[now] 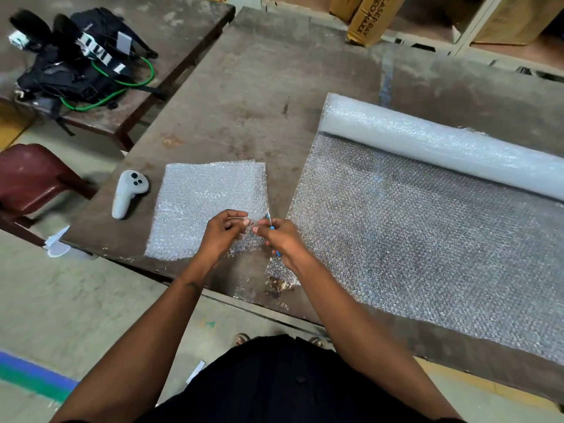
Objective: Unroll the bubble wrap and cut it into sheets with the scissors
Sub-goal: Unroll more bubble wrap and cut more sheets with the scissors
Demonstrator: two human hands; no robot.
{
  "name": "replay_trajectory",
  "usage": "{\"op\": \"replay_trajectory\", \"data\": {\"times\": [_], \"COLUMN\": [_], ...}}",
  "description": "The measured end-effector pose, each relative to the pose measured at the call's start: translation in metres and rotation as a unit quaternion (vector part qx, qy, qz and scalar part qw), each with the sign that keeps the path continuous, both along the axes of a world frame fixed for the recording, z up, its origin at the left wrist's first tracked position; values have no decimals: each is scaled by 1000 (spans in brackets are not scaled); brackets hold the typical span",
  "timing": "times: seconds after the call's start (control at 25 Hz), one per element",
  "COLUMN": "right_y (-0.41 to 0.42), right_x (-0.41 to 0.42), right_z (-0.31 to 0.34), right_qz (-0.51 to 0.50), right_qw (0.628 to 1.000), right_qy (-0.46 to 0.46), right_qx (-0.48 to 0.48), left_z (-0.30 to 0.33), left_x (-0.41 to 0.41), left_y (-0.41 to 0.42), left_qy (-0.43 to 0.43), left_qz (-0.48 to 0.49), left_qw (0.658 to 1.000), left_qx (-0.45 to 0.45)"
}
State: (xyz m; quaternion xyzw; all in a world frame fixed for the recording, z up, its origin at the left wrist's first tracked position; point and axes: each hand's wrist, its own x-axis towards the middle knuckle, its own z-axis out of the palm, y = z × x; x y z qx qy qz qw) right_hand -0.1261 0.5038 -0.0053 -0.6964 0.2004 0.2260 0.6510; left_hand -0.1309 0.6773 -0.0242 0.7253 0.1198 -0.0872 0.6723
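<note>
On the worn brown wooden work table (244, 96) lies a big roll of clear bubble wrap (442, 145), partly unrolled, so that a wide flat stretch of bubble wrap (412, 245) spreads from the roll toward the near edge of the table and hangs a little over it. Left of this stretch, apart from it by a narrow strip of bare table, lies a small rectangular cut sheet of bubble wrap (201, 206).

Both hands meet at the near right corner of this small sheet. The left hand (222, 236) has its fingers bent and pinches the wrap between thumb and fingertips — the material is lifted and crumpled there. The right hand (282, 239) is closed around the blue-handled scissors (272, 236); only bits of the blue handle and a thin piece of the metal blade above the knuckles can be seen, so I cannot tell if the blades are apart or together.

A grey handheld controller with dark buttons (128, 193) lies on the table just left of the small sheet. On a second table at the far left sits a black backpack (73, 65) with a green cable (122, 83). A dark red plastic chair (33, 178) stands at the left, and cardboard boxes (369, 19) stand behind the table.
</note>
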Motion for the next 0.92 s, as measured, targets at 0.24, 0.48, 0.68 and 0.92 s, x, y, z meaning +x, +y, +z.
{"op": "replay_trajectory", "data": {"times": [0.24,0.48,0.68,0.92], "right_y": [10,13,17,34], "right_x": [-4,3,-6,-12], "right_z": [-1,-4,5,3], "right_qz": [-61,-87,-30,36], "right_qw": [995,996,993,991], "right_qy": [33,-1,-103,-118], "right_qx": [70,4,-56,-48], "left_z": [4,6,2,29], "left_x": [-9,-27,-22,10], "left_y": [2,-9,-6,-5], "left_qy": [-62,-111,-75,41], "left_qz": [-79,-90,21,51], "left_qw": [994,973,994,994], "left_qx": [52,180,75,89]}}
